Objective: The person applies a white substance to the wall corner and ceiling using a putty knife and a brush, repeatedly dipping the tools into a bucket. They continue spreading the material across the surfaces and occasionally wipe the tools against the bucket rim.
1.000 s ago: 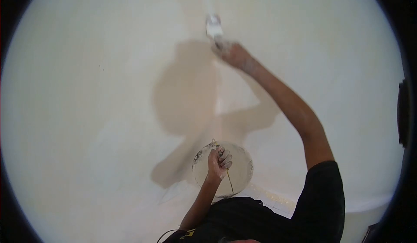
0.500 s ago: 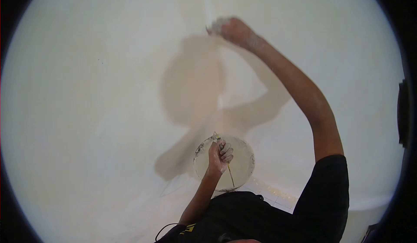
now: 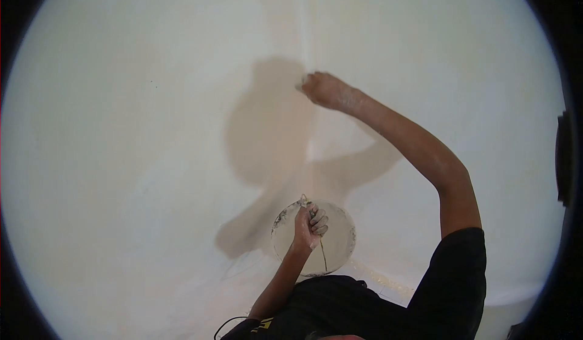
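Note:
My left hand (image 3: 311,226), smeared with pale paste, is closed round the wire handle (image 3: 324,256) of a round bucket (image 3: 353,234). The bucket hangs low in front of my body, its rim spotted with dark and dried residue, and its inside looks pale. Further up, my right hand (image 3: 326,90) is closed against the cream wall (image 3: 182,30), beside a pale vertical line that looks like an inside corner. Some whitish-grey matter shows at its fingers; what they grip, if anything, I cannot make out.
Shadows of my head and arms (image 3: 270,127) fall across the wall. A strip of tiled floor with crumbs (image 3: 382,282) shows below the bucket at right. A dark object (image 3: 563,158) stands at the far right edge. A thin black cable (image 3: 228,323) loops near my left sleeve.
My right hand has moved down along the pale vertical line, its elbow bending lower. My left hand and the bucket sit slightly lower in view, the handle still held.

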{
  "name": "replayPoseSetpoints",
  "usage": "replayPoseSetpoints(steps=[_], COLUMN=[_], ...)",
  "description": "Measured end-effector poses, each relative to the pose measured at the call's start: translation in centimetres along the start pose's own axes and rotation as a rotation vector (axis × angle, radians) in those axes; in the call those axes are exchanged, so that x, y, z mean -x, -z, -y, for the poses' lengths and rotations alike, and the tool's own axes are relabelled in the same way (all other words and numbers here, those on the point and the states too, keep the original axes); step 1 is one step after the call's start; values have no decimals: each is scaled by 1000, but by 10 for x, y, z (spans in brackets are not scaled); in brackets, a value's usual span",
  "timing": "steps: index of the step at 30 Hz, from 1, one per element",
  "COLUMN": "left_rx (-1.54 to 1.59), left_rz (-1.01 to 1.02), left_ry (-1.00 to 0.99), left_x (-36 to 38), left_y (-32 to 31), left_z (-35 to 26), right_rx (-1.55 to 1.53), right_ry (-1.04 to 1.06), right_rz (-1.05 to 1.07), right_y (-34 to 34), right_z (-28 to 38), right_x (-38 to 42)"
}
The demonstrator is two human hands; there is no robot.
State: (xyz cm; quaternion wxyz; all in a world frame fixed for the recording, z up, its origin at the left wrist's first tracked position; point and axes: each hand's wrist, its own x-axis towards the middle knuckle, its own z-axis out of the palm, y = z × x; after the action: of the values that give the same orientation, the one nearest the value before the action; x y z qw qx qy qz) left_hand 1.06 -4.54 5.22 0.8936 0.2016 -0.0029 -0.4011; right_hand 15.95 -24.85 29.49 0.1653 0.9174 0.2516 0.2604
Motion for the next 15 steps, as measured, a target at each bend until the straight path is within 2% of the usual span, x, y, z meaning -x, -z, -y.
replayPoseSetpoints(steps=[2, 3, 5, 6, 7, 8, 9, 10, 12, 14, 15], left_rx=[-7, -19, -16, -9, -17, 5, 27, 20, 9, -5, -14], left_rz=[-30, -52, -46, -42, -44, -63, -80, -83, -63, -49, -44], left_ry=[-10, -24, -16, 3, 0, -3, -5, -3, 23, 21, 20], left_x=[2, 0, -1, -2, -1, 0, 0, -2, -4, -4, -2], left_y=[1, 0, -1, -3, -5, -7, -8, -7, -3, -4, -4], left_z=[2, 1, -2, -1, -1, -1, -1, -1, -1, -1, -1], right_rx=[-194, -195, -43, 83, 19, 124, 92, -8, 68, 85, 219], right_ry=[-84, -84, 125, 174, 124, 141, 62, -157, -211, -384, -275], right_rz=[263, 255, -207, -197, -222, -319, -308, -286, -363, -226, -366], right_y=[-1, -12, -40, -14, 17, 48, 69, 102, 153, 205, 186], right_z=[8, -3, -46, -66, -86, -100, -117, -112, -101, -67, -79], right_x=[7, 4, -14, -26, -38, -43, -50, -50, -40, -22, -28])
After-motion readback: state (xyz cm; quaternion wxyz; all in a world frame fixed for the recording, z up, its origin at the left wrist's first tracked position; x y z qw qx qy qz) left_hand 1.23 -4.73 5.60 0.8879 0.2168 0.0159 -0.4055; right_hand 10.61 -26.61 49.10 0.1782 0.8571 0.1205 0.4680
